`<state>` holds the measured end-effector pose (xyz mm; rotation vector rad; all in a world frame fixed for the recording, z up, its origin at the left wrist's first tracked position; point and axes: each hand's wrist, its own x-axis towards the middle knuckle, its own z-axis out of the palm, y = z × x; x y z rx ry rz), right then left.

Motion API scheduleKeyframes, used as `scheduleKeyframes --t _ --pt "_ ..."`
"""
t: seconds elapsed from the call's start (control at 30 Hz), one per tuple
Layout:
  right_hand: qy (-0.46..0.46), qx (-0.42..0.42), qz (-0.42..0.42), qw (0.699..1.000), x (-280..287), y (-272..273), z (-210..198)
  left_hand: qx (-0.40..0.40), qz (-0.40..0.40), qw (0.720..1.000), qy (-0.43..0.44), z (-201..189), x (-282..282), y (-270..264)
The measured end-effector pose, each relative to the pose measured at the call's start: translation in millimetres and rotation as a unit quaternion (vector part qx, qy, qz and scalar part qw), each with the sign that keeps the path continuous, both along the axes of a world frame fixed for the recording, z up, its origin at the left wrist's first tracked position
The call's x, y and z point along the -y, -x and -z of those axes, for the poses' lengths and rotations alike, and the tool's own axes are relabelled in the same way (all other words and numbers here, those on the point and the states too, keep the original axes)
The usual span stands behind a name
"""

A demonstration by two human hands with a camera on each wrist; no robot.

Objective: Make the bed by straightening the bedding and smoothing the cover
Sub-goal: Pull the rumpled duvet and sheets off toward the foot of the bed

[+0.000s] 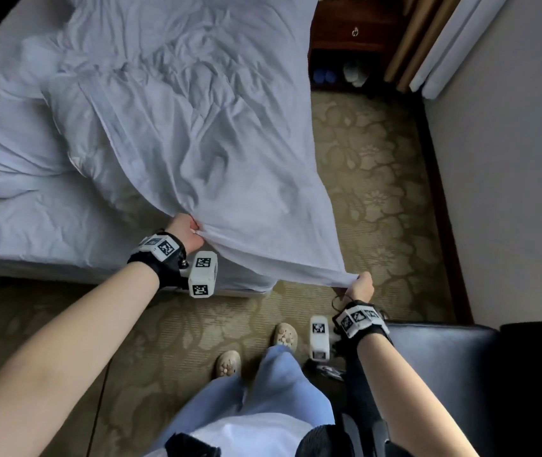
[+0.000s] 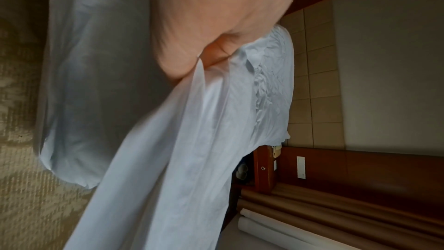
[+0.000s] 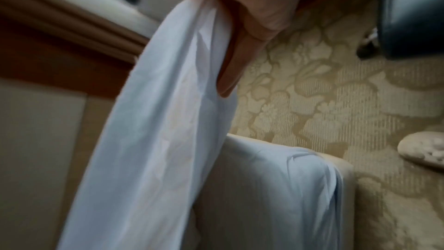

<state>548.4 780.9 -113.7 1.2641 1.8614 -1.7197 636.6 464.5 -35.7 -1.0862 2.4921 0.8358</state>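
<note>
A pale, wrinkled duvet cover [image 1: 197,127] lies skewed over the bed [image 1: 32,225], its near end lifted off the foot corner and hanging over the carpet. My left hand [image 1: 187,233] grips the cover's near edge above the mattress corner. My right hand [image 1: 360,285] grips the same edge further right, out past the bed. The edge is stretched taut between the two. In the left wrist view the cover [image 2: 192,140] runs from my left hand [image 2: 192,48] toward the headboard. In the right wrist view my right hand [image 3: 240,35] pinches a bunched fold of the cover [image 3: 156,121].
A dark wooden nightstand [image 1: 352,37] stands at the bed's far right, with curtains [image 1: 428,44] beside it. A dark leather chair [image 1: 454,374] is close to my right arm. Patterned carpet [image 1: 371,179] fills the strip between bed and wall. My feet in slippers [image 1: 284,336] stand near the bed corner.
</note>
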Motion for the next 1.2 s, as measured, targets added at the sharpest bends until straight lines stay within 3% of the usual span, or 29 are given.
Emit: scheduleKeyframes --t 0.03,0.1,0.2,0.33,0.47,0.6,0.73,0.8,0.87,0.9,0.97,1.0,1.1,1.2 --pt "0.020 0.015 0.028 0.999 4.6 1.9 -0.1 -0.004 0.000 1.000 0.002 0.9 1.7 -4.6" --pt "0.031 0.022 0.008 0.999 18.5 -0.1 -3.9 -0.002 -0.006 1.000 0.011 -0.3 6.3 -15.4" --pt "-0.037 -0.023 -0.163 0.986 39.9 -6.2 -11.7 -0.024 -0.026 0.999 0.035 -1.9 15.6 -27.2" --pt "-0.146 -0.106 -0.329 0.927 50.9 -24.1 -1.2 -0.037 -0.033 0.996 0.070 0.3 10.5 -44.4" --pt "-0.254 -0.114 -0.442 0.853 38.7 -50.2 1.1 -0.005 -0.018 1.000 0.019 19.7 -5.0 -73.7" --pt "-0.320 -0.054 -0.504 0.800 20.2 -66.0 5.3 0.060 0.015 0.997 -0.040 47.9 -25.5 -103.6" --pt "-0.364 0.026 -0.513 0.777 3.7 -82.3 20.8 0.093 0.028 0.987 -0.132 70.5 -40.9 -121.7" --pt "-0.354 0.060 -0.523 0.773 4.9 -86.0 26.3 0.068 -0.050 0.967 -0.240 74.7 -35.0 -122.4" --pt "-0.341 0.096 -0.541 0.762 18.2 -88.9 25.8 -0.001 -0.147 0.930 -0.337 80.0 -25.4 -125.2" --pt "-0.331 0.109 -0.552 0.757 28.9 -90.4 23.8 -0.021 -0.198 0.901 -0.385 81.9 -20.6 -126.6" --pt "-0.316 0.105 -0.579 0.744 63.0 -95.3 18.9 -0.041 -0.312 0.813 -0.489 83.5 -8.7 -136.0" --pt "-0.307 0.089 -0.596 0.737 84.0 -96.6 17.2 -0.040 -0.337 0.791 -0.509 83.3 -0.1 -142.1" --pt "-0.282 0.029 -0.635 0.718 146.3 -97.8 14.4 -0.048 -0.352 0.790 -0.499 81.6 31.9 -158.6" --pt "-0.251 -0.028 -0.672 0.696 206.7 -95.3 7.4 -0.091 -0.388 0.807 -0.436 80.8 78.4 -171.6"
